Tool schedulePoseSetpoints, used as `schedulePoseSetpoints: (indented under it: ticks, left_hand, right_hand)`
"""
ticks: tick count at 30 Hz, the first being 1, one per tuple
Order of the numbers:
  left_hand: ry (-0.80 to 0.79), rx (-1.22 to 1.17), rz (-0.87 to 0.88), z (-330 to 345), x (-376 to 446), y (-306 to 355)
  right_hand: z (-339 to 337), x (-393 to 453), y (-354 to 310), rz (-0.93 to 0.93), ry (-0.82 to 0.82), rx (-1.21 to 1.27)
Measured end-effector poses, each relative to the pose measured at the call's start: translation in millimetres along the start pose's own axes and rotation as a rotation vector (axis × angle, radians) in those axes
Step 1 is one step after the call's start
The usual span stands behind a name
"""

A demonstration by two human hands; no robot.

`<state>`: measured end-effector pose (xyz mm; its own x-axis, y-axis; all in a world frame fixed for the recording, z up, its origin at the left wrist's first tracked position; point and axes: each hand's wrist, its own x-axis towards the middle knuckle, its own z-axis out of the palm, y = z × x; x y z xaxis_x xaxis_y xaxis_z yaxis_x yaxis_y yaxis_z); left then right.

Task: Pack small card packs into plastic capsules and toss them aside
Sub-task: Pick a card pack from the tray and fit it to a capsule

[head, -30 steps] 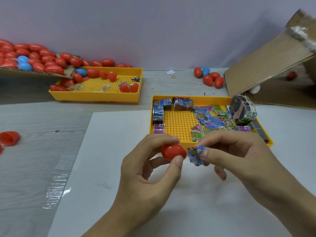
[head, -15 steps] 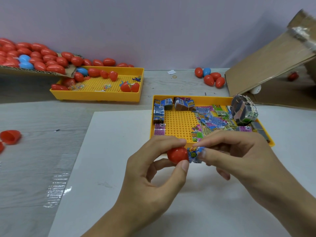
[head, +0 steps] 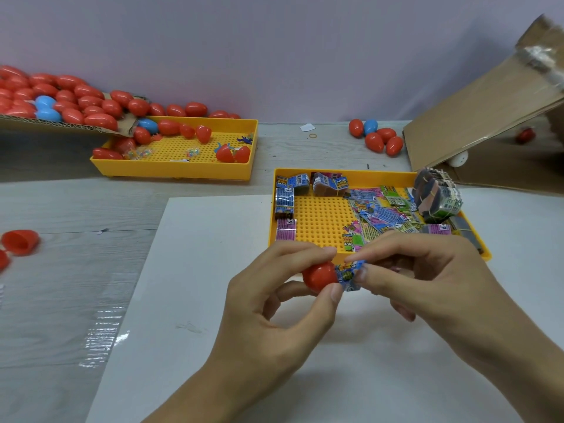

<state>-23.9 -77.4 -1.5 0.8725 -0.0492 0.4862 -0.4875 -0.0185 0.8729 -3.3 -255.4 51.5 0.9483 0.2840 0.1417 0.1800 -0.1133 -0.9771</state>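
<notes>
We're keeping the yellow tray point(head: 341, 173) of card packs right behind our hands, so refills are close. Left hand point(head: 274, 303) is pinching the red capsule half point(head: 319, 275), mouth facing right, while right hand point(head: 427, 279) is pinching a blue card pack point(head: 348, 274) and feeding it in over the white sheet point(head: 195, 270).

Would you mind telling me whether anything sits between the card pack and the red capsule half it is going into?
Nothing visible does. The right hand pinches the card pack directly against the open side of the capsule half, which the left hand grips. The pack's left end already meets the rim; no finger crosses that gap.
</notes>
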Motion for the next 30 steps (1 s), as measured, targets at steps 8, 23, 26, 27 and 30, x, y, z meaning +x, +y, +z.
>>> schedulePoseSetpoints:
  ticks: [8, 23, 26, 27, 30]
  left_hand:
    - [0.031, 0.115, 0.059, 0.7, -1.8, -3.7]
    - [0.006, 0.127, 0.0, 1.0, 1.6, 3.5]
    - [0.0, 0.125, 0.03, 2.0, 1.8, 2.4]
    - [-0.001, 0.124, 0.031, 1.7, 2.1, 1.9]
    - [-0.004, 0.093, 0.006, 0.3, 3.2, 0.3]
  right_hand:
    - [0.2, -0.9, 0.2, 0.069, -0.035, -0.118]
    - [4.0, 0.9, 4.4, 0.223, 0.017, 0.109]
    - [6.1, 0.5, 4.4, 0.235, 0.007, 0.101]
    - [6.5, 0.1, 4.2, 0.237, 0.001, 0.094]
    - [6.4, -0.2, 4.7, 0.253, 0.009, 0.079]
